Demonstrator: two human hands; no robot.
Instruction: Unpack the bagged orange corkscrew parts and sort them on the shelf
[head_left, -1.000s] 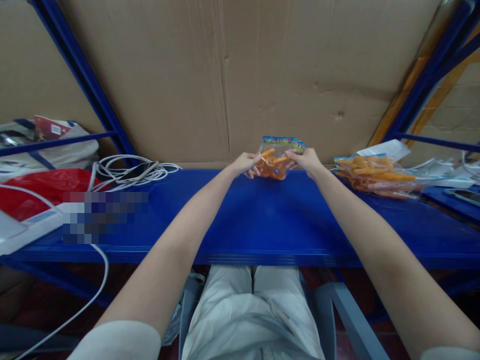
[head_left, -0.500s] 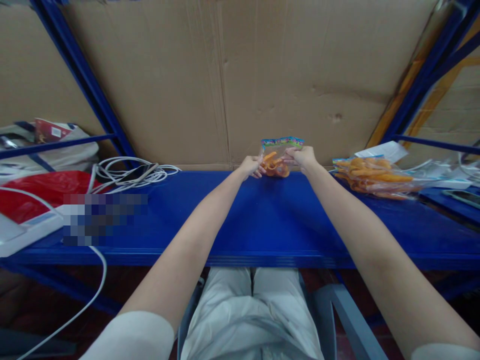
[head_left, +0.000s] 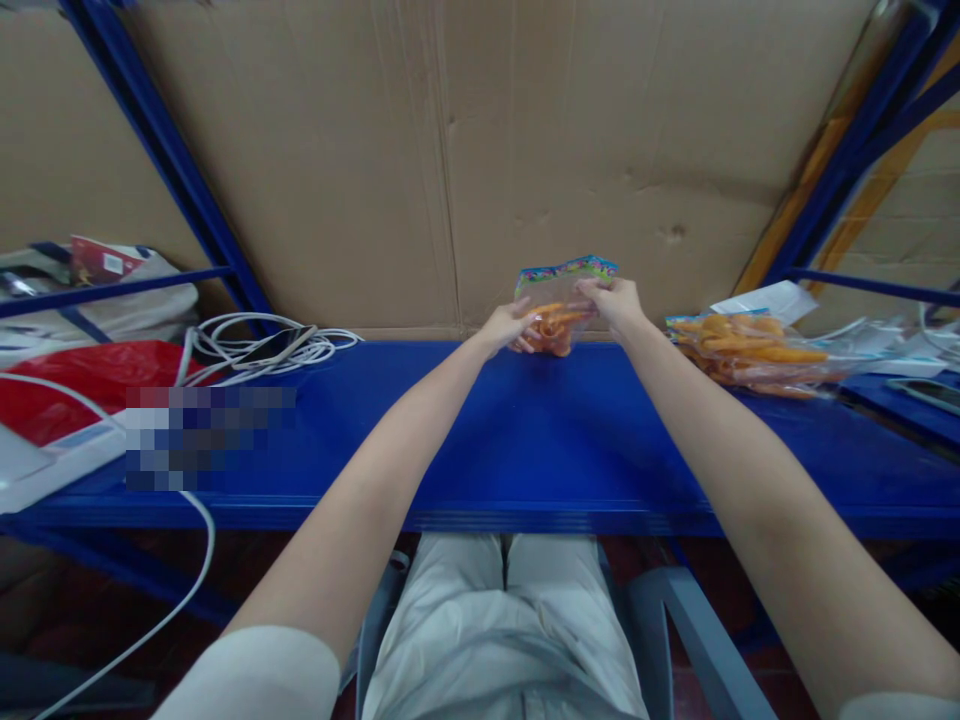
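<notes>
A clear plastic bag (head_left: 566, 292) with a colourful blue-green printed top strip is held up at the back of the blue table (head_left: 525, 440). Inside it are orange pieces (head_left: 553, 330) whose kind I cannot make out. My left hand (head_left: 510, 327) is closed on the bag's left side, low down. On the right, my right hand (head_left: 615, 303) pinches the bag's edge higher up, below the printed strip. The bag leans a little, its right top corner higher than the left.
Several similar bags of orange pieces (head_left: 750, 350) lie at the right, with white papers (head_left: 765, 302) behind. Coiled white cable (head_left: 292, 345), a red bag (head_left: 105, 380) and a cloth bag (head_left: 127, 300) occupy the left. Cardboard (head_left: 562, 130) walls the back; blue posts (head_left: 172, 170) flank it.
My right hand has shifted up and slightly right along the bag, and its top strip has risen and spread wider. The left hand stays almost where it was.
</notes>
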